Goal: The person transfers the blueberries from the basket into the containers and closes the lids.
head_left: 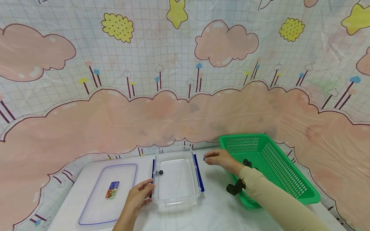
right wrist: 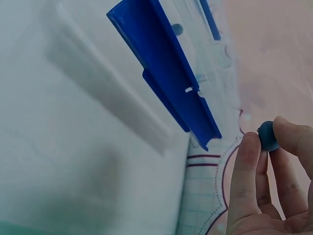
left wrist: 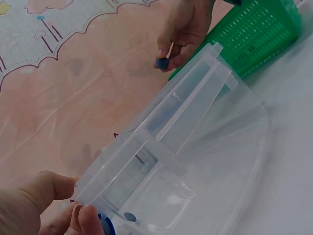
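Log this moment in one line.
left hand: holding clear plastic box | right hand: pinching small dark ball outside box | inside box: another dark ball | clear lid: left of box | green basket: right of box

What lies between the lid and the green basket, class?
In the head view: the clear container, the left hand at its side, and the right hand pinching a round object.

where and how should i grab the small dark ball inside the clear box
Pinch the small dark ball by its round sides, probably from above, since the clear box is open on top. The ball lies close to the box's left side, so fingers likely have more room toward the middle.
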The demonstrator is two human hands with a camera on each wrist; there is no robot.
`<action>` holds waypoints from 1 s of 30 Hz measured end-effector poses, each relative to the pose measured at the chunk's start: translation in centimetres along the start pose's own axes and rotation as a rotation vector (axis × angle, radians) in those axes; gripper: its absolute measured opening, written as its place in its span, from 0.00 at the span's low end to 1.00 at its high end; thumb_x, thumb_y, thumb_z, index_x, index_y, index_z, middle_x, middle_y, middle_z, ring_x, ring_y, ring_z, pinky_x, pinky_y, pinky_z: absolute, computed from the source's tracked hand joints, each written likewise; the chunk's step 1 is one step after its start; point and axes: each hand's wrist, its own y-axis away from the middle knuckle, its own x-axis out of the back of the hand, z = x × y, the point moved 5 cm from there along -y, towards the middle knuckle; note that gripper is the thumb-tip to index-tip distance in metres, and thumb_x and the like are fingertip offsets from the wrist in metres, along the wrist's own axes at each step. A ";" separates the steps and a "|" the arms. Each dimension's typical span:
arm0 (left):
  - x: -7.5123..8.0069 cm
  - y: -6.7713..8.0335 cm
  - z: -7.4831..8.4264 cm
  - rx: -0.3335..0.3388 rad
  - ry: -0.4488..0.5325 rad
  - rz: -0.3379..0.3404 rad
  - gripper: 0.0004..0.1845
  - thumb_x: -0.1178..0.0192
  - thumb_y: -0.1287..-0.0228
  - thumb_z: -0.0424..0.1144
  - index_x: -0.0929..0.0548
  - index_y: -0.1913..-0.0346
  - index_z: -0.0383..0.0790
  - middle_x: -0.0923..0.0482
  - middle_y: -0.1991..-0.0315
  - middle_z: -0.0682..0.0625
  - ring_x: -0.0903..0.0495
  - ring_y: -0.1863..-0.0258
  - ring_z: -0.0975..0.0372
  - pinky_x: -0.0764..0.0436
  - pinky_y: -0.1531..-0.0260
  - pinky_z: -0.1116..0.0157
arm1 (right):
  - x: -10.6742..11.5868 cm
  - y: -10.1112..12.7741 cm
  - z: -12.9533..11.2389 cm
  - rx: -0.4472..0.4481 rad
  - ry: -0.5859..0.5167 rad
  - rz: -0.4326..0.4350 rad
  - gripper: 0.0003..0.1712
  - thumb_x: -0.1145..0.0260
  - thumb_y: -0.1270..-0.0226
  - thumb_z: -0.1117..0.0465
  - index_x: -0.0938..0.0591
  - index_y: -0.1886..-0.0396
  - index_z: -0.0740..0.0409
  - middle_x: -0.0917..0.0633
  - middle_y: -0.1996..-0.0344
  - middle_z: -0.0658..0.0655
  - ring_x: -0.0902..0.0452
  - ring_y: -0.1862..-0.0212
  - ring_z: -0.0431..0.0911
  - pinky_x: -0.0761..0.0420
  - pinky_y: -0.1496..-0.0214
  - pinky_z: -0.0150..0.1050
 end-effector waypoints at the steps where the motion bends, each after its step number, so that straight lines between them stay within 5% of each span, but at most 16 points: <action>1: 0.0 0.0 0.0 -0.001 0.000 0.000 0.25 0.34 0.38 0.38 0.22 0.39 0.33 0.18 0.63 0.55 0.22 0.63 0.60 0.18 0.69 0.66 | -0.2 -0.1 0.1 0.002 0.002 -0.001 0.17 0.33 0.34 0.66 0.18 0.48 0.70 0.13 0.55 0.60 0.15 0.53 0.50 0.17 0.46 0.43; 20: -0.1 0.1 0.2 0.001 0.004 0.006 0.24 0.36 0.36 0.37 0.22 0.39 0.32 0.18 0.64 0.55 0.21 0.64 0.60 0.18 0.69 0.66 | -3.0 -0.7 -0.9 0.005 0.005 -0.042 0.18 0.32 0.35 0.67 0.18 0.48 0.72 0.15 0.53 0.64 0.15 0.52 0.51 0.16 0.48 0.43; 30: -0.1 0.0 0.1 -0.003 0.012 0.005 0.24 0.34 0.37 0.37 0.22 0.39 0.32 0.18 0.65 0.56 0.21 0.65 0.61 0.18 0.70 0.66 | -4.7 -1.0 -1.0 0.004 -0.088 -0.058 0.18 0.33 0.37 0.71 0.20 0.48 0.77 0.14 0.56 0.63 0.14 0.58 0.45 0.16 0.49 0.42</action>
